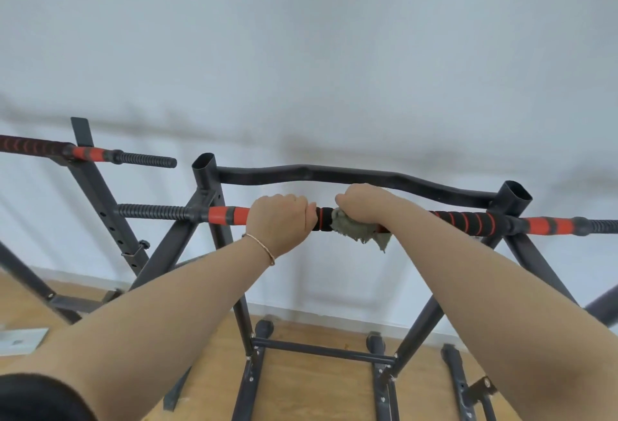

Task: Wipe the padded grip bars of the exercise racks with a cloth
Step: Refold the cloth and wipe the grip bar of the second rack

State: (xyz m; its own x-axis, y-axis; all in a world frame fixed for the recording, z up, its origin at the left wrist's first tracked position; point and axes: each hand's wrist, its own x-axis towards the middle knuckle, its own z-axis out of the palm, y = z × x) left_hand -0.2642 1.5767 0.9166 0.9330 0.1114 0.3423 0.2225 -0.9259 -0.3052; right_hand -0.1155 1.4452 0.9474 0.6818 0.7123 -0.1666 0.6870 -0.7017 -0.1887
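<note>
At the near exercise rack, a person's left hand clenches its grip round the padded grip bar, while the right hand, just beside it, grasps a grey cloth pressed over the bar's middle. The cloth's loose tail hangs below and could slip off should that grasp slacken mid-stroke.

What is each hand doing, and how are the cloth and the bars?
left hand: grips the padded grip bar, no cloth.
right hand: presses the cloth onto the same bar.
cloth: crumpled, one end hanging under the bar.
padded grip bar: level, held by both hands.
curved black bar: behind the hands.
</note>
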